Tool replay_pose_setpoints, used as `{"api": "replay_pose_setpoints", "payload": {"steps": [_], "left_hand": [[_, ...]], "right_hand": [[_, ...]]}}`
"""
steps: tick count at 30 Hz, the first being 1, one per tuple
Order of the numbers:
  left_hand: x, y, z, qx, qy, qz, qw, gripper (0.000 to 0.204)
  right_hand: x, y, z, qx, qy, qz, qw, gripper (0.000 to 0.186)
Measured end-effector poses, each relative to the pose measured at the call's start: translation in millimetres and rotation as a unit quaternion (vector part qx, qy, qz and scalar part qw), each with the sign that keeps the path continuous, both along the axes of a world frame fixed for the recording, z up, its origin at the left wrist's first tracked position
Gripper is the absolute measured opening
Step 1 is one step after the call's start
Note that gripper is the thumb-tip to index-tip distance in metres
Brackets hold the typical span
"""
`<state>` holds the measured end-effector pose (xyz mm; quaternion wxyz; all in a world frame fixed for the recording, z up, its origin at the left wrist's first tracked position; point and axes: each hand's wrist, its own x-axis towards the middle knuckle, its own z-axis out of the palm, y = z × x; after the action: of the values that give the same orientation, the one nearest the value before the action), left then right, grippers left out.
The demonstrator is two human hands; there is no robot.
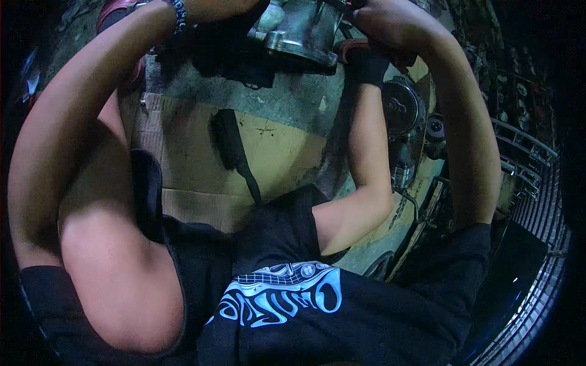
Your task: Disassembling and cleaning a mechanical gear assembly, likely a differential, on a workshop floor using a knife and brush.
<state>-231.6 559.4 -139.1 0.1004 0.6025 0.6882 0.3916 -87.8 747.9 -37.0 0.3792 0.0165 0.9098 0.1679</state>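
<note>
A grey metal machine housing (303, 47), rounded like a gearbox or engine casing, stands on the floor between my feet at the upper edge. My left hand (221, 8), below a blue beaded bracelet (178, 16), reaches to the left side of it. Its fingers run into dark shadow and out of the picture. On the housing's right side, my right hand (383, 23) is bent inward close to it. The fingers there are hidden in shadow, so I cannot tell whether either hand grips anything.
Flattened cardboard (189, 146) covers the floor between my legs, with a dark brush-like tool (235, 146) on it. Right of my right leg lie a round gear-like part (400, 105) and a smaller round part (436, 127). A metal rack (519, 155) stands farther right.
</note>
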Motion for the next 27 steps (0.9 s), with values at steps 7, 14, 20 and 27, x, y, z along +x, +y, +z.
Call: {"api": "replay_pose_setpoints", "payload": {"steps": [7,14,20,27], "left_hand": [[-1,6,-2,0.031,-0.025,-0.044,0.998,0.023],[1,11,-7,0.049,0.018,-0.031,0.998,0.024],[-3,3,0,0.000,-0.012,-0.048,0.999,0.026],[4,2,1,0.003,0.001,-0.022,1.000,0.028]], "right_hand": [[-2,-28,15,0.056,0.014,-0.078,0.995,0.021],[74,-28,-69,-0.143,0.414,-0.345,0.830,0.043],[82,-80,-135,-0.242,0.581,-0.492,0.602,0.050],[52,-90,-150,-0.294,0.631,-0.526,0.488,0.049]]}}
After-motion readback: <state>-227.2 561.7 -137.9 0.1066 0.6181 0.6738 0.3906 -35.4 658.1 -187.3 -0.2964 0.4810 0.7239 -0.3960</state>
